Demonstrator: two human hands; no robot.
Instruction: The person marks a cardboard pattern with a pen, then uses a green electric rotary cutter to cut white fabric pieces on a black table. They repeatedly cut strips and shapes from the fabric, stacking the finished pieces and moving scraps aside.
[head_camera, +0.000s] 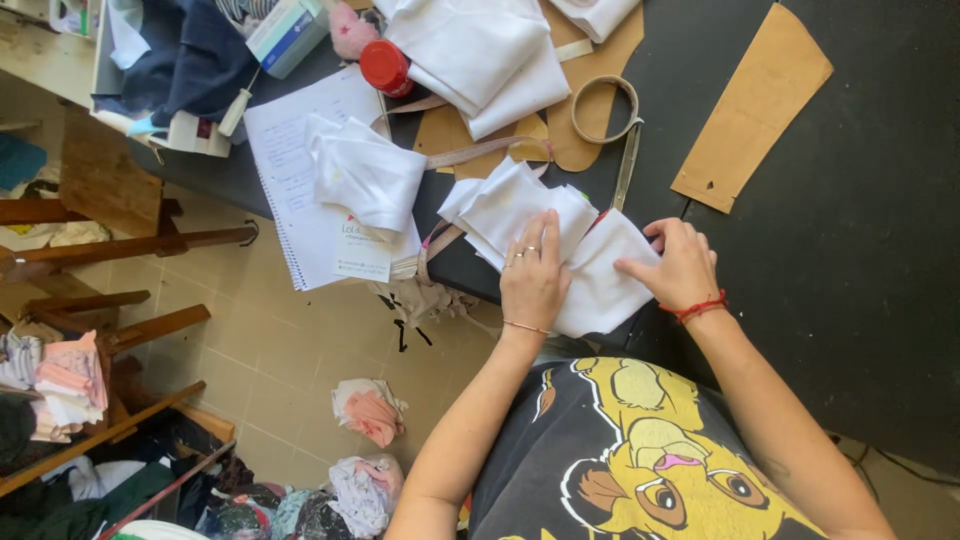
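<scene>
Nearest the camera, at 5 o'clock: dark shirt (640, 450) with a yellow cartoon lion print, forearms reaching up from it. Beyond, filling the right half: dark bench (850, 250), its edge running from 10 o'clock to 5 o'clock. At 12 o'clock: stack of white fabric (480, 50). At 2 o'clock: tan card pattern piece (750, 110). At 10 o'clock: open spiral notebook (300, 190) overhanging the bench edge, folded white cloth (365, 180) on top. At centre, near the bench edge: white fabric pieces (555, 245), overlapped and lying flat. Left hand (533, 275) spread flat, palm down, pressing the pieces; no grip closed. Right hand (680, 265) resting on the right corner, fingers curled, thumb on the cloth; pinched or merely pressed, cannot tell. Fabric judged light, soft, limp, prone to sliding layer on layer; best taken at corners or edges, both hands, layers kept aligned. Smaller: red-capped bottle (385, 65), coiled tape loop (605, 108).
</scene>
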